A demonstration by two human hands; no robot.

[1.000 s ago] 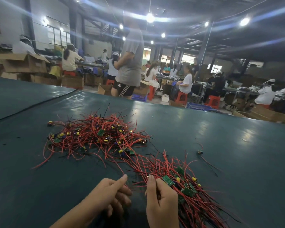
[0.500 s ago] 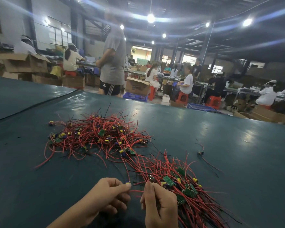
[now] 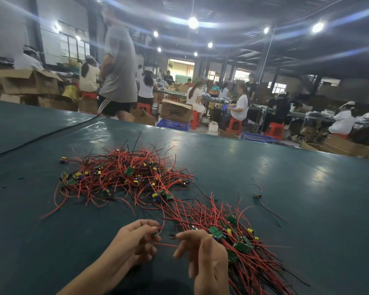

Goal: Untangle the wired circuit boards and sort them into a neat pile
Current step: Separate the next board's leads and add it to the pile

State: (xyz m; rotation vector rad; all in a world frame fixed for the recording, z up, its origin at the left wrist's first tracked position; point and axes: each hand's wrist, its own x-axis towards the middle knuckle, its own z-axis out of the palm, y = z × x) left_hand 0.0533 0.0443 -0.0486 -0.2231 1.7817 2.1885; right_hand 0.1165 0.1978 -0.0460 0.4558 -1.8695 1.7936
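Observation:
A tangled heap of small green circuit boards with red and black wires (image 3: 126, 177) lies mid-table on the dark green surface (image 3: 296, 199). A second, more aligned pile of wired boards (image 3: 239, 241) spreads at the lower right. My left hand (image 3: 134, 239) pinches one small green board (image 3: 156, 233) between thumb and fingertips, and its red wire runs up toward the piles. My right hand (image 3: 202, 256) sits just right of it with fingers spread beside a thin red wire (image 3: 166, 244), touching the near pile's edge; whether it grips the wire is unclear.
One loose wired board (image 3: 258, 195) lies apart at the right. A seam (image 3: 41, 137) crosses the table at the far left. Beyond the far edge a person in grey (image 3: 117, 71) walks past cardboard boxes (image 3: 175, 110), stools and seated workers.
My left hand has lifted a single board out by its wire and my right hand's fingers have spread apart. The walking person has moved left behind the table.

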